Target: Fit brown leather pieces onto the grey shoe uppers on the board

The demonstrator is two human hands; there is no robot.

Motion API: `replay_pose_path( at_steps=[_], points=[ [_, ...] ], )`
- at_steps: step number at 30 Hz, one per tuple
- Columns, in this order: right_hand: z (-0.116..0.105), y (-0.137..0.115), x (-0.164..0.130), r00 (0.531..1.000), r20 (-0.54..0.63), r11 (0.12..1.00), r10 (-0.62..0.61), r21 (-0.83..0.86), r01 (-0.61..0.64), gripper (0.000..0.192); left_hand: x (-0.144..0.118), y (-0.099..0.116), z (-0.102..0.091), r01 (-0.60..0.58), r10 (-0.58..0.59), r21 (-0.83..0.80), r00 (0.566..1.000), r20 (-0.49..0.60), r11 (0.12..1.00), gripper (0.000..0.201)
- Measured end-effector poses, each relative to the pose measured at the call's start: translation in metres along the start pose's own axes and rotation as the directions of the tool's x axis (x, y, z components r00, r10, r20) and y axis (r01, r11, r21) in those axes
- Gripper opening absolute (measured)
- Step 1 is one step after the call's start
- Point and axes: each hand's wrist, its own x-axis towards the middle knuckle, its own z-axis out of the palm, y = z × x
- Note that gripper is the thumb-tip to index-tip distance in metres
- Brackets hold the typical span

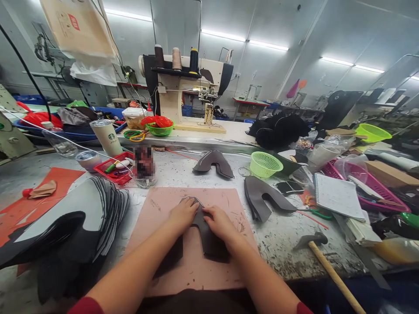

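Under the hands, the shoe-upper piece [204, 233] is dark brown, lying on a dusty pink cutting mat [193, 261]. At 9 o'clock from it, the fanned stack of pieces [98, 209] shows grey faces and black undersides, over a red-orange sheet [19, 209]. At 1 o'clock sits a lime-green mesh basket [266, 164]; at 3 o'clock, a magenta tray [376, 192]. The table [288, 237] is speckled grey-white. The hammer [324, 261] has a pale wooden handle.
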Motion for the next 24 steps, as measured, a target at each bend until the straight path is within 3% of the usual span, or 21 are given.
replay_pose_path(
  at_steps=[3, 6, 9, 16, 21, 24],
  points=[
    [-0.008, 0.012, -0.032, 0.982, 0.040, 0.962, 0.185, 0.195, -0.190, 0.025, 0.003, 0.001, 0.011, -0.027, 0.027, 0.024, 0.999, -0.016, 0.999, 0.031],
    [-0.009, 0.020, -0.067, 0.922, 0.115, 0.837, 0.368, 0.390, -0.383, 0.016, 0.003, 0.001, 0.014, -0.059, 0.060, 0.033, 0.998, -0.031, 0.998, 0.031],
    [-0.005, 0.022, -0.087, 0.884, 0.110, 0.756, 0.454, 0.477, -0.448, 0.012, 0.007, 0.003, 0.013, -0.067, 0.068, 0.035, 0.997, -0.035, 0.997, 0.030],
    [-0.009, 0.019, -0.088, 0.948, -0.016, 0.926, 0.318, 0.220, -0.307, 0.013, 0.014, 0.012, 0.007, -0.048, 0.048, 0.062, 0.999, 0.001, 0.997, 0.029],
    [-0.012, 0.017, -0.088, 0.965, -0.016, 0.958, 0.260, 0.127, -0.256, 0.011, 0.012, 0.012, 0.003, -0.051, 0.046, 0.076, 0.997, 0.066, 0.996, 0.037],
    [-0.011, 0.016, -0.088, 0.976, -0.025, 0.973, 0.218, 0.087, -0.216, 0.010, 0.010, 0.012, 0.001, -0.054, 0.045, 0.076, 0.992, 0.115, 0.996, 0.054]
  ],
)
